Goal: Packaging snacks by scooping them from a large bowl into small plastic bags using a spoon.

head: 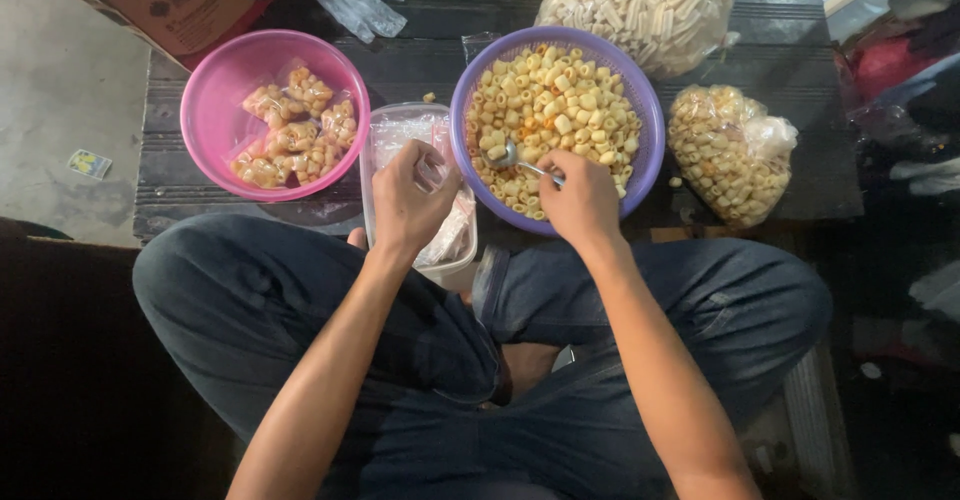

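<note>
Observation, one moment. Person sat cross-legged in dark jeans at a low dark slatted table [800, 175].

Right hand [583, 200]: fingers clenched around the handle of a metal spoon [512, 156]. Spoon bowl lay among the pale yellow tube-shaped snack pieces in the purple basin [645, 110], near the basin's near-left part. Hand rested over the basin's near rim.

Left hand [408, 200]: fingers curled, pinching a small clear plastic bag [432, 168] at its top. How wide the bag mouth stood could not be made out. Hand was over a clear rectangular plastic container [385, 135] that held more clear bags; container sat between the two basins, touching or nearly touching the purple one.

Pink basin [215, 110], to the left: held several small filled packets [295, 135] of orange-tinted snack pieces, heaped toward its right side.

Right of the purple basin: a filled clear bag [725, 155] of the same tube pieces, lying on the table. Behind the purple basin: a larger clear sack [640, 5] of paler pieces. Far left corner: a cardboard box [180, 0], with crumpled clear plastic [355, 0] beside it.
</note>
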